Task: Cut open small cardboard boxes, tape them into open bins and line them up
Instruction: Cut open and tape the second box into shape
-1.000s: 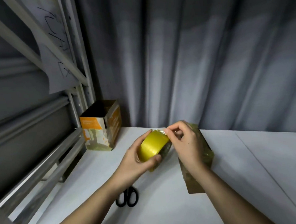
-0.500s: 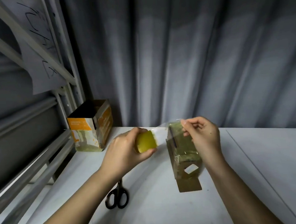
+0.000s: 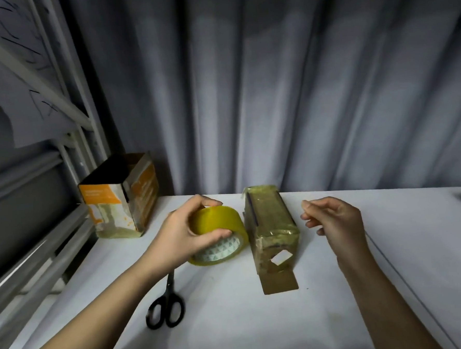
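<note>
1. Taped box (image 3: 271,225) lies on its side mid-bench (image 3: 390,245), flap toward camera.
2. Open bin (image 3: 118,205) back-left; scissors (image 3: 166,305) near the front.
3. Left hand (image 3: 184,236) grips tape roll (image 3: 222,234), just beside the box.
4. Right hand (image 3: 335,222) loosely curled, holds nothing, right of box.

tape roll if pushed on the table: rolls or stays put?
Probably stays: the tape roll looks tilted toward its flat face, steadied by the left hand. On edge it would likely roll. Its glossy surface may be slick.
</note>
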